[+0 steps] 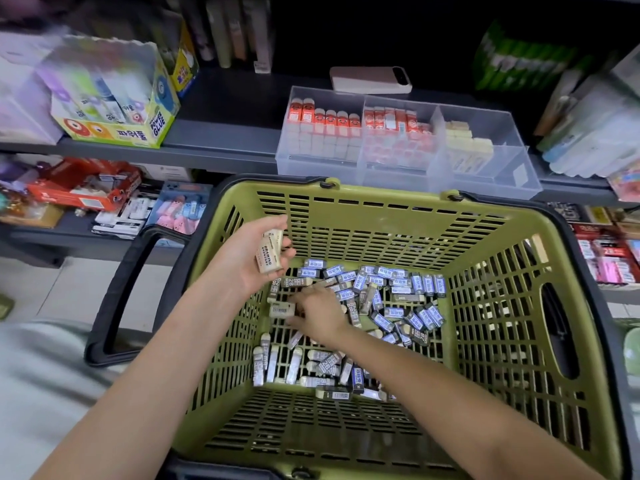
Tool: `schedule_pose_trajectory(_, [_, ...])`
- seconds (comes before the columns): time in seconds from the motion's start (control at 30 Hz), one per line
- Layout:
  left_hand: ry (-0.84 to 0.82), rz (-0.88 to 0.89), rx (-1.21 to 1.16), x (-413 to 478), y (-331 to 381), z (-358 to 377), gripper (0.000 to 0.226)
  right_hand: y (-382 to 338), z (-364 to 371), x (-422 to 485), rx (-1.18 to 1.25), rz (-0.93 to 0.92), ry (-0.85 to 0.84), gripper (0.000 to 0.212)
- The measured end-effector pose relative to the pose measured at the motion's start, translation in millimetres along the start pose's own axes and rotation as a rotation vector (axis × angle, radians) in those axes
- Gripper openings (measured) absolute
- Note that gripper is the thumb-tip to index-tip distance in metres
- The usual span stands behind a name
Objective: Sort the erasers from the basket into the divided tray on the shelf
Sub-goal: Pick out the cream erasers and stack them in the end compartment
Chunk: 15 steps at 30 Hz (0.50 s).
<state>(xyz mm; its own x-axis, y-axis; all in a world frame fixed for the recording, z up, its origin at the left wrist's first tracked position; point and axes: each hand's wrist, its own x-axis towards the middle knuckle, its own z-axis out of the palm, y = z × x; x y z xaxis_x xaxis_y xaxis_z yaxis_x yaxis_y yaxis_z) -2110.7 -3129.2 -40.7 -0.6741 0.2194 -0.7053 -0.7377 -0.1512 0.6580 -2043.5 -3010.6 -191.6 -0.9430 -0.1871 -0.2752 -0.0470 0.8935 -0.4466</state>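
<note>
An olive green basket (381,209) with a black rim stands below the shelf and holds several loose erasers (398,306) in blue, black and cream sleeves. My left hand (252,251) is raised over the basket's left side, palm up, and grips a few cream erasers (269,251). My right hand (317,311) reaches down among the erasers, its fingers touching a cream eraser (282,310) with a barcode; whether it grips it I cannot tell. The clear divided tray (512,133) on the shelf holds red-sleeved erasers on the left and in the middle, cream ones on the right.
A phone (370,79) lies on the shelf behind the tray. A glue box (114,109) stands at the left, packaged goods (588,133) at the right. The lower shelf (86,199) carries more stationery. The basket's black handle (135,289) hangs out to the left.
</note>
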Motion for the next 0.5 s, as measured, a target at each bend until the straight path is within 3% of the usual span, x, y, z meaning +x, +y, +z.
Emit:
schedule_pose_trajectory(0.13, [0.115, 0.117, 0.126, 4, -9, 4, 0.039, 2, -54, -29, 0.834, 0.213, 0.113, 0.019])
schedule_pose_trajectory(0.2, [0.07, 0.164, 0.2, 1, -16, 11, 0.053, 0, -78, -43, 1.062, 0.184, 0.195, 0.016])
schedule_pose_trajectory(0.3, [-0.058, 0.14, 0.249, -6, -31, 28, 0.06, -13, -100, -54, 1.086, 0.067, 0.244, 0.017])
schedule_pose_trajectory(0.43, [0.031, 0.186, 0.155, -4, -41, 34, 0.029, -10, -95, -60, 1.05, 0.011, 0.213, 0.026])
schedule_pose_trajectory(0.5, [0.092, 0.124, 0.073, -2, -35, 30, 0.018, 6, -76, -65, 0.802, 0.022, 0.134, 0.035])
